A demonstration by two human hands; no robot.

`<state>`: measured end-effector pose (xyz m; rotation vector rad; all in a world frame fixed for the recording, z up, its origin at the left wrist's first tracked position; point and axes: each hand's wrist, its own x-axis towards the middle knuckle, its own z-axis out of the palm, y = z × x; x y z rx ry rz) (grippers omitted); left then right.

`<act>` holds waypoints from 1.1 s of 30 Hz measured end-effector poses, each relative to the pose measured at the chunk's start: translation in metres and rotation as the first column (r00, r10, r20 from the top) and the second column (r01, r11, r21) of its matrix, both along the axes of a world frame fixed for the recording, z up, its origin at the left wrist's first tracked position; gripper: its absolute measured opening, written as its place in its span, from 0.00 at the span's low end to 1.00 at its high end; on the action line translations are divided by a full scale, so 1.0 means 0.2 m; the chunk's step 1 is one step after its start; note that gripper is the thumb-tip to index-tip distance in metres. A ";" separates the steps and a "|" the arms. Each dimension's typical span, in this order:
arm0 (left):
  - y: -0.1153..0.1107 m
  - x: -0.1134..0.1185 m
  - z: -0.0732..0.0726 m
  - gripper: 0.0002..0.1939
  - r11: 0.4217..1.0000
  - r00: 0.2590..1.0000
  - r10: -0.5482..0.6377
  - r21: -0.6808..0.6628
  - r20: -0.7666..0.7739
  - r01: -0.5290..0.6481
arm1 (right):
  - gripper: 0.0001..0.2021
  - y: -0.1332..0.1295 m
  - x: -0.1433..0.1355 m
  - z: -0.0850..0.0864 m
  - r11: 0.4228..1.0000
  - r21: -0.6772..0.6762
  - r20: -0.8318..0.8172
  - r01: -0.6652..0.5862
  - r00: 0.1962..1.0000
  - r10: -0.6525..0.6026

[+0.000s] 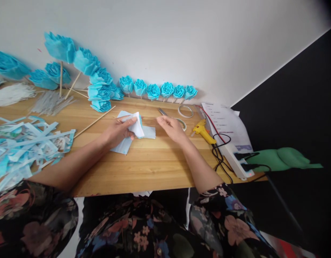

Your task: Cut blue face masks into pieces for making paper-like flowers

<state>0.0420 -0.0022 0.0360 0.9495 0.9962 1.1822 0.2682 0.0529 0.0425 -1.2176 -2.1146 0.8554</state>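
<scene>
My left hand (119,132) is closed around a folded piece of thin white and light-blue sheet (137,126), pinched between thumb and fingers. Beneath it, flat light-blue sheets (122,146) lie on the wooden table (144,172). To the right, my right hand (171,127) is raised a little above the table, apart from the folded piece. Its fingers are curled and pressed together, and whatever is between them is too small or hidden to see. Scissors (162,111) lie just behind my right hand, partly covered by it, beside a roll of tape (183,123).
Blue handmade flowers (154,92) on sticks line the wall. Cut blue strips (28,143) pile up at left, near grey strips (48,103). A second tape roll (185,111), yellow glue gun (204,132), printed paper (225,123), power strip (236,163) and green object (283,158) are at right.
</scene>
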 end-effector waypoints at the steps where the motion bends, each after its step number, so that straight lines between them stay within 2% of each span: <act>1: 0.00 0.00 0.00 0.19 1.000 1.000 0.002 0.001 -0.024 -0.002 | 0.25 -0.02 -0.04 0.00 0.988 -0.118 -0.097 -0.102 0.991 0.091; 3: -0.01 0.01 -0.01 0.19 1.000 0.997 0.000 0.009 -0.079 0.001 | 0.25 -0.06 -0.11 0.01 0.944 -0.242 -0.210 -0.224 0.962 0.174; 5: -0.02 0.01 -0.02 0.19 1.000 0.992 -0.015 0.024 -0.127 0.018 | 0.23 -0.09 -0.16 0.01 0.935 -0.241 -0.215 -0.262 0.953 0.211; 8: -0.02 0.01 -0.01 0.22 0.999 0.983 -0.029 0.035 -0.184 0.036 | 0.19 -0.09 -0.21 0.00 0.959 -0.189 -0.190 -0.212 0.966 0.176; 15: -0.02 -0.02 0.03 0.20 0.999 0.977 0.020 0.032 -0.214 -0.013 | 0.17 -0.02 -0.23 -0.03 0.962 -0.245 -0.319 -0.124 0.947 0.041; 19: 0.00 -0.05 0.00 0.20 0.997 0.976 0.079 0.041 -0.204 -0.072 | 0.21 -0.03 -0.24 -0.09 0.964 -0.254 -0.359 -0.081 0.933 -0.016; 25: 0.02 -0.06 -0.06 0.17 0.997 0.986 0.072 0.031 -0.154 -0.068 | 0.24 -0.03 -0.21 -0.13 0.947 -0.322 -0.410 0.014 0.899 -0.153; 28: 0.01 -0.06 -0.03 0.16 0.994 0.979 0.089 0.078 -0.186 -0.076 | 0.22 0.00 -0.17 -0.12 0.936 -0.339 -0.472 0.090 0.845 -0.252; 31: 0.01 -0.06 0.00 0.14 0.970 0.949 0.153 0.226 -0.275 -0.091 | 0.19 0.04 -0.14 -0.10 0.907 -0.402 -0.566 0.124 0.745 -0.353; 33: 0.00 -0.06 0.01 0.10 0.937 0.933 0.197 0.338 -0.302 -0.089 | 0.18 0.06 -0.13 -0.10 0.890 -0.445 -0.624 0.099 0.679 -0.387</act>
